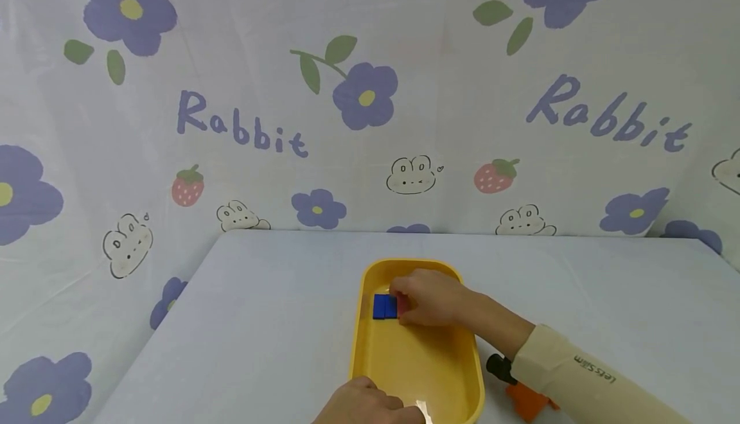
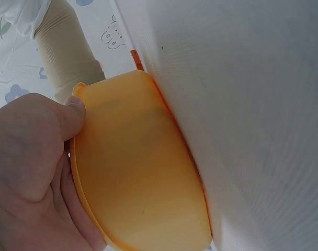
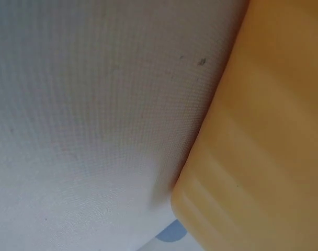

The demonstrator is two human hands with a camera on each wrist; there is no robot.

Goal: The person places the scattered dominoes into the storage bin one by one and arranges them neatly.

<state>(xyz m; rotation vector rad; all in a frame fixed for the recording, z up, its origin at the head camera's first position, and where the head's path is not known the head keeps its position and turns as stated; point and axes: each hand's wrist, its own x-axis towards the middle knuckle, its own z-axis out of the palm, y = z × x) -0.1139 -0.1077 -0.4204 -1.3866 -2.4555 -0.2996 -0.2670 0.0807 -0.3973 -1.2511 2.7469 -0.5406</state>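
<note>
A yellow tray (image 1: 416, 363) with rounded corners stands on the white table. Inside it, toward the far left, two blue blocks (image 1: 379, 307) lie side by side. My right hand (image 1: 432, 297) reaches into the tray and pinches a red block (image 1: 402, 305) right beside the blue ones; the fingers hide part of it. At the tray's near end, my left hand (image 1: 370, 403) grips the rim. The left wrist view shows the thumb of that hand (image 2: 31, 157) over the edge and the fingers below it. Only the tray's outer wall (image 3: 269, 136) appears in the right wrist view.
Right of the tray, partly under my right sleeve (image 1: 590, 372), lies an orange object (image 1: 526, 401) beside a black cylindrical piece (image 1: 498, 367). A patterned cloth (image 1: 347, 154) hangs behind the table (image 1: 277, 308).
</note>
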